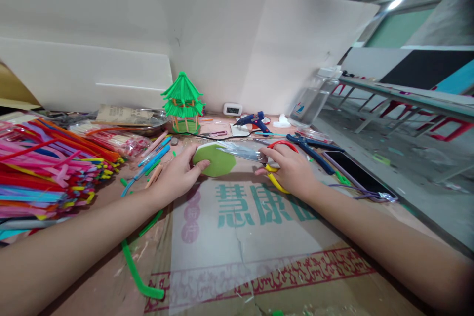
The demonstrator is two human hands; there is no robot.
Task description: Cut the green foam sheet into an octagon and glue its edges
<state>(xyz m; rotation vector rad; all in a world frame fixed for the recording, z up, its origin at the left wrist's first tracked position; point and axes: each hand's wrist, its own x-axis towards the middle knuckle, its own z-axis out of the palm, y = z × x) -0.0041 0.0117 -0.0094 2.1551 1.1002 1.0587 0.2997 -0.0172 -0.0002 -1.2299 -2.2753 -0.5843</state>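
My left hand (185, 170) pinches the left side of a green many-sided piece (217, 160), thumb on its face. My right hand (291, 165) grips scissors (244, 153) with one red and one yellow handle loop. Their blades point left and lie at the upper right edge of the green piece; whether they are parted is blurred. Both hands are above a printed sheet with large green characters (237, 207). Behind them stands a small green tiered pagoda (182, 103) with thin orange-brown posts.
Bundles of coloured pipe cleaners (44, 168) fill the left side. At the back are a blue glue gun (254, 119), a small digital clock (232, 109) and a clear bottle (314, 96). Blue-handled pliers (314, 150) and a phone (357, 173) lie at right.
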